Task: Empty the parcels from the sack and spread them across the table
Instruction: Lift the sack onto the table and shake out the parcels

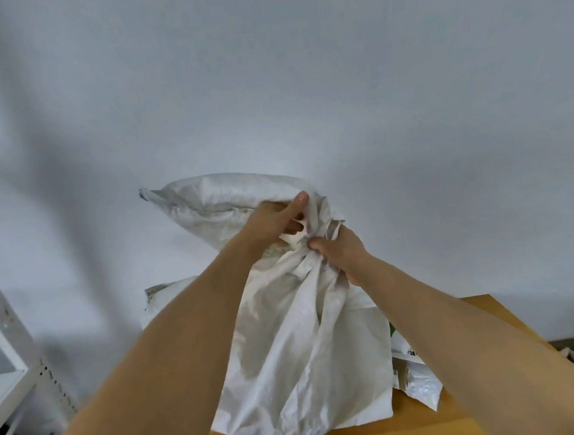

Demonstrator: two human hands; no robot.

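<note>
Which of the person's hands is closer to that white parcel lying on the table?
The right. The right hand grips the sack on the parcel's side, above the white parcel; the left hand clutches the sack's upper part, higher and further left.

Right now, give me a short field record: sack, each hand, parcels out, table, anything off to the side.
sack: white woven sack, held up over the table, bunched at mid-height, lower end draped on the tabletop
left hand: left hand gripping the upper fold of the sack
right hand: right hand clenched on the bunched neck
parcels out: white mailer parcel lying on the table, right of the sack
table: wooden table
side: white metal shelf at left
</note>
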